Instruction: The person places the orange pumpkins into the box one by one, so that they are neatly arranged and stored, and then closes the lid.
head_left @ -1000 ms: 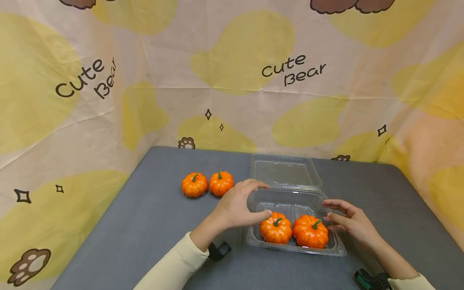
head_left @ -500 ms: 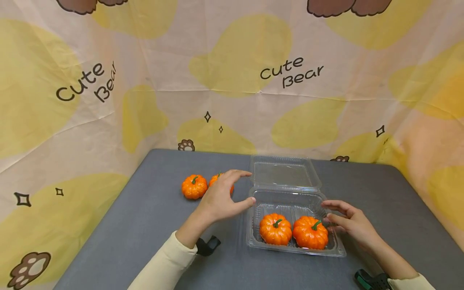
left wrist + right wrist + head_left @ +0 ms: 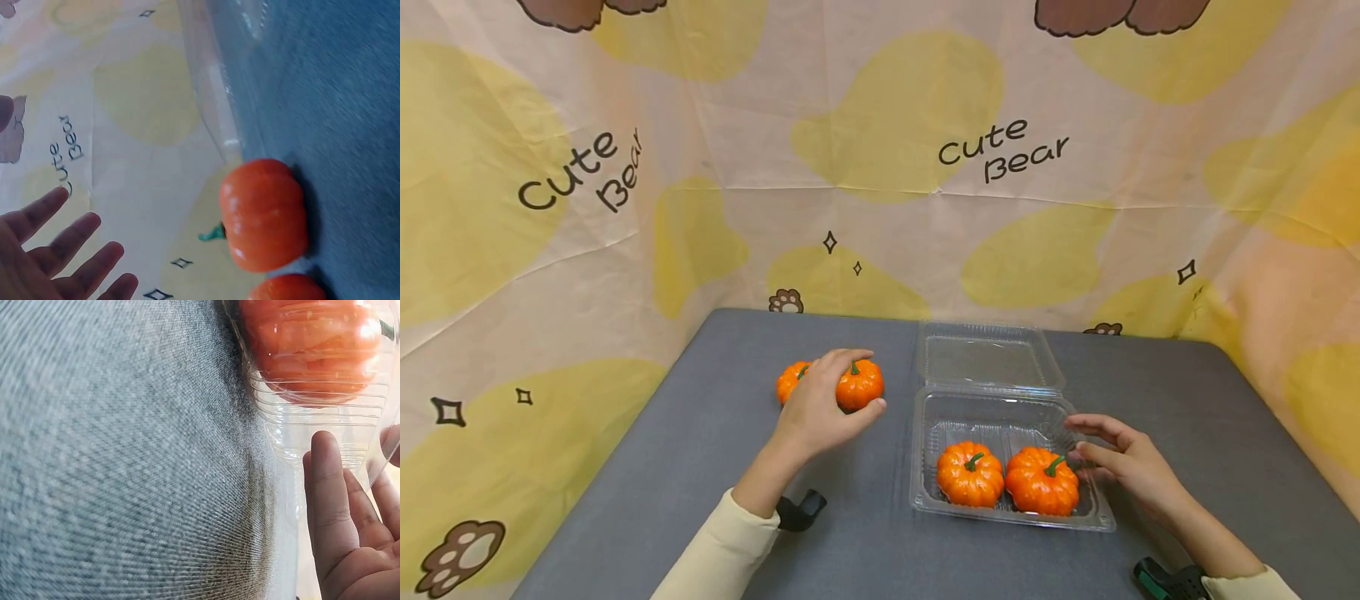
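My left hand (image 3: 816,408) hovers in front of two small orange pumpkins in the head view, fingers and thumb spread apart. It partly covers the left pumpkin (image 3: 790,382); the right pumpkin (image 3: 863,387) shows between thumb and fingers. The left wrist view shows a gap between the fingers (image 3: 78,234) and the nearer pumpkin (image 3: 265,215). My right hand (image 3: 1131,462) rests against the right side of a clear plastic clamshell box (image 3: 1011,521), fingers nearly straight along its outer wall. Inside the box, two pumpkins (image 3: 970,475) sit side by side in the front half.
The box's clear lid (image 3: 992,358) lies folded back behind it on the grey tabletop (image 3: 880,550). A patterned cloth (image 3: 880,108) hangs upright behind the table and along its sides.
My left hand has moved left, away from the box and over to the two loose pumpkins, its fingers staying spread. The right hand and the box have stayed in place.
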`<action>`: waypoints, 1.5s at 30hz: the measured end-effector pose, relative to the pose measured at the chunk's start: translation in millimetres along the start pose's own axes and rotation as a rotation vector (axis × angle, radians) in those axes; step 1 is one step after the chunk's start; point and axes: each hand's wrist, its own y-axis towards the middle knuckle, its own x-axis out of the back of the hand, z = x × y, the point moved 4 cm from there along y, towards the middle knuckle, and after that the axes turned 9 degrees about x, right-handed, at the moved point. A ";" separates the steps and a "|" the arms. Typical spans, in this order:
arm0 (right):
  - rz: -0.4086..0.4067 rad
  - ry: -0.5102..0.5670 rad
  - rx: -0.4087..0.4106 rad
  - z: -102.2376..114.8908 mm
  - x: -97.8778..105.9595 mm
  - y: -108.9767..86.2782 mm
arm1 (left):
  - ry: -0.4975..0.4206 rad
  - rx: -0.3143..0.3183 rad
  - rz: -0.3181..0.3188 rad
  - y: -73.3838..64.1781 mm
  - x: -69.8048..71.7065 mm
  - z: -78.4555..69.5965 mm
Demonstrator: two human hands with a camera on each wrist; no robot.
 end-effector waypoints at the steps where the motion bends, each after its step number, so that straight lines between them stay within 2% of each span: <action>1: 0.000 0.000 0.000 -0.1 0.0 0.1 | -0.002 0.000 -0.007 -0.6 0.9 2.7; 8: 0.006 -0.005 0.006 -0.4 -0.1 0.3 | 0.023 0.051 -0.033 -5.1 6.8 22.2; 14: 0.005 -0.004 0.004 0.0 -0.2 0.2 | 0.004 0.083 -0.047 -6.6 13.7 37.7; 22: 0.001 -0.009 -0.007 0.6 -0.1 0.4 | 0.027 0.133 -0.058 -4.6 20.5 58.4; 27: 0.001 -0.007 -0.005 0.7 -0.4 0.2 | 0.041 0.186 -0.062 -1.5 23.1 74.7; 37: -0.001 0.002 -0.012 -1.8 0.3 0.3 | 0.020 0.231 -0.037 6.6 18.5 105.9; 45: 0.006 0.018 0.002 -3.1 0.3 0.4 | -0.009 0.321 0.022 10.9 10.4 125.4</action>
